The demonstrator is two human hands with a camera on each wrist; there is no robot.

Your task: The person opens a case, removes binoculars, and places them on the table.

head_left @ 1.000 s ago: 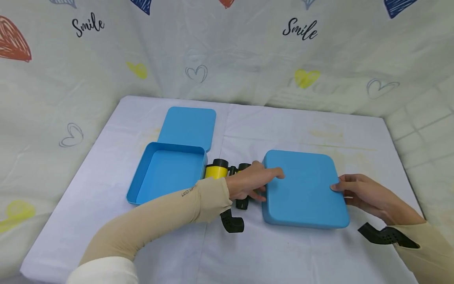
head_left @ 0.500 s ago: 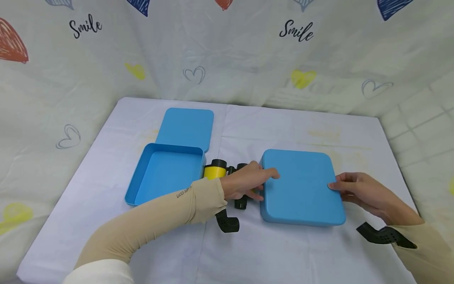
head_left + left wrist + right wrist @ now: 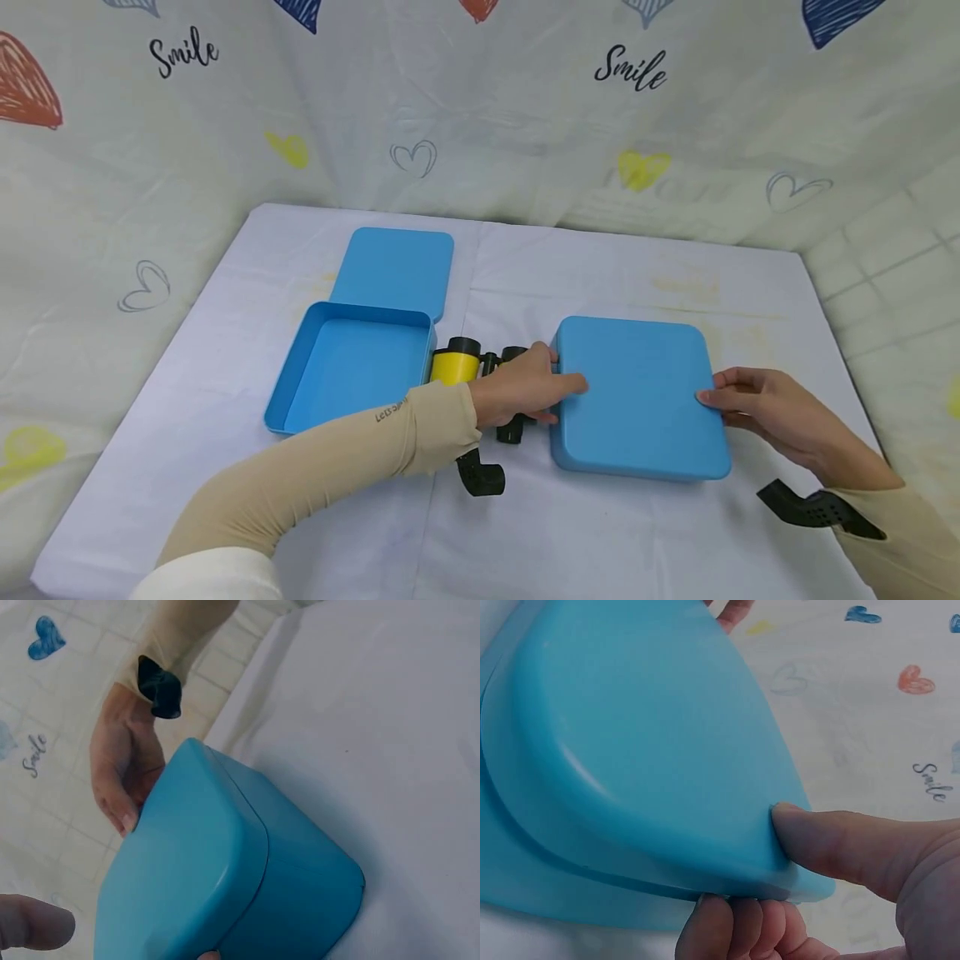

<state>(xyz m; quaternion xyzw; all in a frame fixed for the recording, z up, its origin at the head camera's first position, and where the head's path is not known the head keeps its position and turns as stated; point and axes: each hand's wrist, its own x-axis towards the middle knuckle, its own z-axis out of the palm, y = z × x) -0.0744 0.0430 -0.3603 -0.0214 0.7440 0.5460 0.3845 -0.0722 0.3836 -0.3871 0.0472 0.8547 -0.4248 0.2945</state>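
Observation:
A blue rectangular box with its blue lid [image 3: 637,400] on top stands on the right half of the table. My left hand [image 3: 528,385] holds the lid's left side, thumb over the top and fingers at the edge. From the other side my right hand [image 3: 772,408] pinches the lid's edge. In the right wrist view, its thumb [image 3: 832,840] presses the top while the fingertips sit at the seam below. The left wrist view shows the seam between the lid and the box body [image 3: 307,889]. Yellow and black binoculars [image 3: 455,367] lie partly hidden behind my left hand.
An open blue box [image 3: 360,358] with nothing inside stands left of the binoculars. Behind it lies a flat blue lid [image 3: 397,267]. A white cloth covers the table [image 3: 525,542], and a printed curtain [image 3: 510,100] hangs along the back.
The left thumb has come down slightly against the lid, and the left fingers have shifted along its side. The right hand shifts its fingers a little. The box stays in place.

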